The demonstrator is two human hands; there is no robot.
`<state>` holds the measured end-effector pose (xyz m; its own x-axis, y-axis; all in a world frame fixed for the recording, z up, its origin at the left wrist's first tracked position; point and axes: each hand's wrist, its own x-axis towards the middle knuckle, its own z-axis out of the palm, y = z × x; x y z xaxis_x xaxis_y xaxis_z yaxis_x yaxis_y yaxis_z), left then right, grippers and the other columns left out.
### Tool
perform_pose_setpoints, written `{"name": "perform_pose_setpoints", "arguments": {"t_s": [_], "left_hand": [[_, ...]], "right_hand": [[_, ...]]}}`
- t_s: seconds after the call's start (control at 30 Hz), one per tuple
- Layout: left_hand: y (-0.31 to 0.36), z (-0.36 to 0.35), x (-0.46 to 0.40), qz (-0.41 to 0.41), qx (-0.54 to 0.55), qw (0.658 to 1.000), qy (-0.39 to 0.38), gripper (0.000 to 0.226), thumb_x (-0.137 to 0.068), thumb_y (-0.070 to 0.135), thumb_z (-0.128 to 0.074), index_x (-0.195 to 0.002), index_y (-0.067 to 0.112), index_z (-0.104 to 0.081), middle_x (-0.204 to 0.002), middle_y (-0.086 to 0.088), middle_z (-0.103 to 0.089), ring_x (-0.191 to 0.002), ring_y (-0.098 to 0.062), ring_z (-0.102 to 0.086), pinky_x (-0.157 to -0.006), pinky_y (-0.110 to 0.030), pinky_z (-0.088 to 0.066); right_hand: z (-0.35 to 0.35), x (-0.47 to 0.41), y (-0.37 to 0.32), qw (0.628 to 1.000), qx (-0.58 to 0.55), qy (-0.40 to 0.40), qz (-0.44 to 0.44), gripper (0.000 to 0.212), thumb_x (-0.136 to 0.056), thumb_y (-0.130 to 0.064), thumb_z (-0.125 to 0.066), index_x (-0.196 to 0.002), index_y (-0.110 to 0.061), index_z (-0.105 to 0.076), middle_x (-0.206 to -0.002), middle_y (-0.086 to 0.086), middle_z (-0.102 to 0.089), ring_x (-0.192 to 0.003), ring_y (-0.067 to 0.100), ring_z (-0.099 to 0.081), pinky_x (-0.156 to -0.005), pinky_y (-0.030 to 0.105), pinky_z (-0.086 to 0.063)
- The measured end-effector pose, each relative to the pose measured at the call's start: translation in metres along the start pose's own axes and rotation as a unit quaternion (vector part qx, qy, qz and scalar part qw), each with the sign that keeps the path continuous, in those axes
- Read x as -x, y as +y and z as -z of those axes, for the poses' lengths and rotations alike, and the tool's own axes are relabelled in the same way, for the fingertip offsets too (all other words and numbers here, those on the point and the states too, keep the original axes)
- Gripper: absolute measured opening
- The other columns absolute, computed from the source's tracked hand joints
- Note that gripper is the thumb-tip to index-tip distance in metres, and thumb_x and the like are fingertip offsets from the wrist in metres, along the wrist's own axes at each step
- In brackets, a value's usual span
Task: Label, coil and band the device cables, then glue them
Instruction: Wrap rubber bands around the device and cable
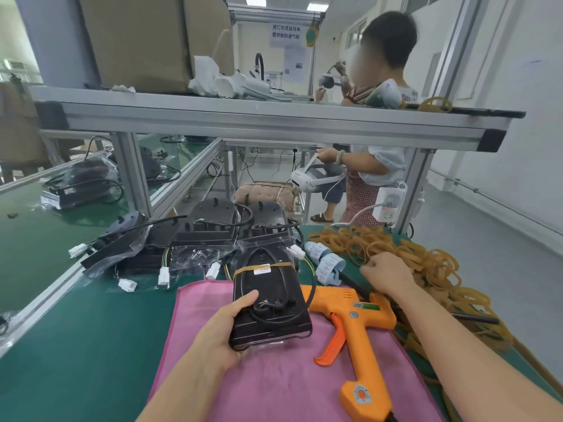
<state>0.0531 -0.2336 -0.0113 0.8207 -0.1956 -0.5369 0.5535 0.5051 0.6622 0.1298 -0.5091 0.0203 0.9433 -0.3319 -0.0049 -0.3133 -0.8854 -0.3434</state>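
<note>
A black device [271, 303] lies on a pink cloth [274, 379] on the green worktop [91, 345], its cable coiled on top and held by one rubber band [243, 268] over a small label. The left hand [222, 333] grips its near left corner, thumb on top. The right hand [385, 274] reaches into a heap of rubber bands [426, 257]; its fingertips are hidden, so its grip cannot be told. An orange glue gun [356, 324] lies between, its cord end cut off by the frame.

Pink cloth [283, 391] on green table [91, 345], cardboard box [137, 41] on shelf [243, 117], person standing beyond [374, 166]
</note>
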Motion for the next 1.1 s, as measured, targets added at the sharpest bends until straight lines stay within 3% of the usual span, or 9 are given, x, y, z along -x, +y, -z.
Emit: {"name": "perform_pose_setpoints", "arguments": {"t_s": [0.17, 0.33, 0.47, 0.57, 0.67, 0.83, 0.93, 1.0, 1.1], "left_hand": [[-0.002, 0.003, -0.003, 0.007, 0.032, 0.999, -0.012, 0.025, -0.061, 0.019, -0.076, -0.079, 0.002, -0.078, -0.088, -0.021, -0.074, -0.070, -0.035, -0.073, -0.051, -0.043, -0.060], [-0.001, -0.002, -0.002, -0.008, 0.096, 0.994, -0.046, 0.022, -0.064, 0.027, -0.070, -0.061, 0.005, -0.076, -0.072, -0.018, -0.073, -0.055, -0.031, -0.071, -0.041, -0.034, -0.055], [-0.002, -0.008, -0.001, 0.001, 0.112, 0.991, -0.067, 0.031, -0.066, 0.028, -0.070, -0.081, 0.002, -0.076, -0.085, -0.024, -0.073, -0.066, -0.036, -0.071, -0.050, -0.039, -0.060], [-0.002, -0.007, 0.000, 0.011, 0.108, 0.990, -0.085, 0.038, -0.062, 0.029, -0.073, -0.088, 0.000, -0.076, -0.092, -0.024, -0.072, -0.072, -0.038, -0.071, -0.057, -0.039, -0.059], [0.001, -0.005, 0.002, 0.009, 0.074, 0.994, -0.083, 0.034, -0.054, 0.028, -0.077, -0.081, 0.006, -0.076, -0.090, -0.020, -0.073, -0.075, -0.034, -0.071, -0.060, -0.035, -0.058], [0.007, -0.006, 0.006, 0.029, 0.065, 0.994, -0.082, 0.029, -0.064, 0.028, -0.071, -0.076, 0.001, -0.076, -0.080, -0.021, -0.073, -0.064, -0.035, -0.071, -0.053, -0.044, -0.059], [0.013, -0.009, 0.011, 0.055, 0.103, 0.989, -0.093, 0.033, -0.070, 0.027, -0.067, -0.065, -0.005, -0.073, -0.068, -0.023, -0.071, -0.053, -0.035, -0.069, -0.037, -0.040, -0.053], [0.017, -0.012, 0.014, 0.059, 0.123, 0.986, -0.097, 0.032, -0.066, 0.024, -0.065, -0.064, -0.007, -0.072, -0.063, -0.022, -0.069, -0.048, -0.033, -0.067, -0.033, -0.036, -0.050], [0.019, -0.016, 0.015, 0.052, 0.154, 0.982, -0.095, 0.030, -0.063, 0.021, -0.064, -0.062, -0.008, -0.070, -0.061, -0.022, -0.068, -0.045, -0.030, -0.066, -0.033, -0.034, -0.050]], "right_hand": [[-0.010, 0.043, -0.029, 0.933, -0.352, 0.009, 0.073, 0.029, -0.093, -0.019, -0.050, -0.067, -0.009, -0.053, -0.062, 0.002, -0.059, -0.060, 0.020, -0.053, -0.060, 0.032, -0.043], [-0.038, 0.073, -0.045, 0.944, -0.293, -0.070, 0.138, 0.028, -0.089, -0.007, -0.051, -0.061, -0.012, -0.053, -0.063, 0.011, -0.057, -0.060, 0.020, -0.050, -0.063, 0.038, -0.044], [-0.047, 0.091, -0.063, 0.851, -0.444, -0.223, 0.171, 0.048, -0.092, 0.008, -0.048, -0.055, -0.015, -0.069, -0.058, 0.000, -0.066, -0.051, 0.007, -0.059, -0.056, 0.021, -0.050], [-0.053, 0.093, -0.068, 0.798, -0.525, -0.258, 0.144, 0.043, -0.090, 0.010, -0.043, -0.068, -0.011, -0.072, -0.074, 0.011, -0.070, -0.064, 0.019, -0.065, -0.066, 0.030, -0.054], [-0.059, 0.094, -0.069, 0.732, -0.610, -0.287, 0.098, 0.046, -0.091, 0.014, -0.038, -0.071, -0.008, -0.073, -0.069, 0.006, -0.071, -0.059, 0.014, -0.066, -0.056, 0.025, -0.055], [-0.057, 0.097, -0.066, 0.601, -0.708, -0.369, 0.046, 0.027, -0.083, -0.014, -0.050, -0.067, -0.012, -0.072, -0.065, 0.006, -0.067, -0.055, 0.016, -0.059, -0.056, 0.026, -0.045], [-0.050, 0.096, -0.062, 0.577, -0.690, -0.430, 0.083, 0.034, -0.078, -0.008, -0.042, -0.054, -0.015, -0.064, -0.048, 0.000, -0.053, -0.043, 0.013, -0.049, -0.051, 0.026, -0.042], [-0.046, 0.093, -0.063, 0.586, -0.687, -0.417, 0.100, 0.054, -0.083, 0.009, -0.027, -0.061, -0.010, -0.072, -0.058, 0.001, -0.063, -0.052, 0.012, -0.061, -0.058, 0.027, -0.054], [-0.049, 0.088, -0.066, 0.512, -0.776, -0.361, 0.074, 0.044, -0.078, 0.022, -0.031, -0.093, 0.004, -0.069, -0.088, 0.018, -0.068, -0.070, 0.021, -0.070, -0.065, 0.029, -0.060]]}}
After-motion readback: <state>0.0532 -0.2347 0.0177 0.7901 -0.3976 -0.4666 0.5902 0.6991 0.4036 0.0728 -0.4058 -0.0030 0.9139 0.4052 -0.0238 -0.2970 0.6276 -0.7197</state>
